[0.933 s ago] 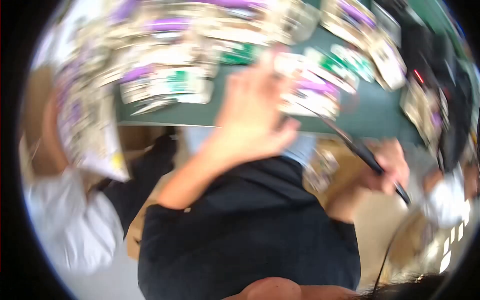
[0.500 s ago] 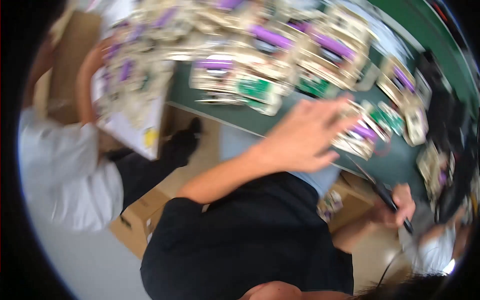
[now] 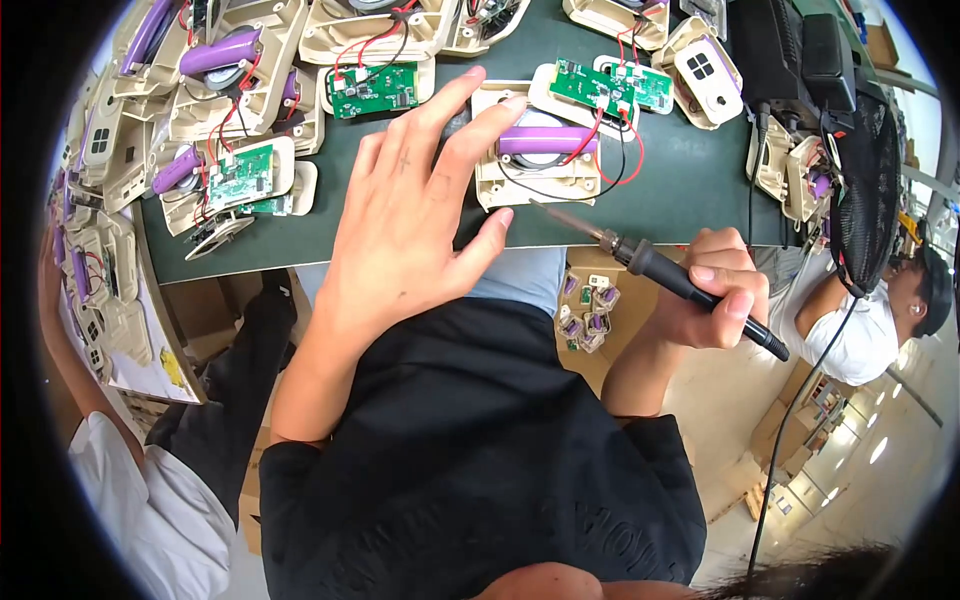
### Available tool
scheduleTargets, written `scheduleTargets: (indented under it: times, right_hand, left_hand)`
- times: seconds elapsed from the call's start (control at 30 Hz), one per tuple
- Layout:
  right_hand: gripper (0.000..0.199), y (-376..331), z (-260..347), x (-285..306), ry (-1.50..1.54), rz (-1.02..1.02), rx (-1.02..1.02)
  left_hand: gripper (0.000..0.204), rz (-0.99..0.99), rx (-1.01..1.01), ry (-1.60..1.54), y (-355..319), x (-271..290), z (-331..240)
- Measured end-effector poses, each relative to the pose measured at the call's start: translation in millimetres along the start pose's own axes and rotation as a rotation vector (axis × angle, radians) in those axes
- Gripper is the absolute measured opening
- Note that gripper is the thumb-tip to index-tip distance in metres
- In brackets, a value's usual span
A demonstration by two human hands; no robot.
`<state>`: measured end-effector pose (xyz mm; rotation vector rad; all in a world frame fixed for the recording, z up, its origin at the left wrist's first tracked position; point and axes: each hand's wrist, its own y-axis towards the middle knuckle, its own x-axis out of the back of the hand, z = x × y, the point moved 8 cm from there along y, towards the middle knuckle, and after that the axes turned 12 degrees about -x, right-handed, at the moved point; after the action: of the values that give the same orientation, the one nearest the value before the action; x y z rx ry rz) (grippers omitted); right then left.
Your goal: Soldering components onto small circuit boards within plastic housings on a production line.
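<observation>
In my right hand [image 3: 715,290] is a black soldering iron [image 3: 665,270], gripped by its handle. Its thin metal tip points up-left, close to the lower edge of a cream plastic housing [image 3: 492,193]. Inside that housing lies a purple cylindrical battery [image 3: 550,141], joined by red and black wires to a green circuit board [image 3: 592,88] above it. My left hand [image 3: 405,215] hovers at the housing's left side, fingers spread, index fingertip over its upper left edge. Whether that fingertip touches the housing I cannot tell.
Several similar opened housings [image 3: 215,110] with batteries and boards crowd the left and back of the dark green table [image 3: 400,150]. A black mesh bag [image 3: 868,190] sits at right. Below, an open box [image 3: 612,362] holds more parts. Other people sit at left and right.
The view has turned and become sharp. My left hand has come to the housing's left side, fingers still spread. The iron's tip is now nearer the housing, still in my right hand.
</observation>
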<state>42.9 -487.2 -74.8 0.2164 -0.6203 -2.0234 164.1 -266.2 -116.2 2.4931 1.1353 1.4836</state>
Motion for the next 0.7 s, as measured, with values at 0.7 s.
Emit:
scheduleTargets:
  times: [0.7]
  right_hand:
    - [0.033,-2.8,-3.0,2.6,0.004,-0.01,0.005]
  left_hand:
    - [0.075,0.058,0.091,0.178,3.8,-7.8,-7.9]
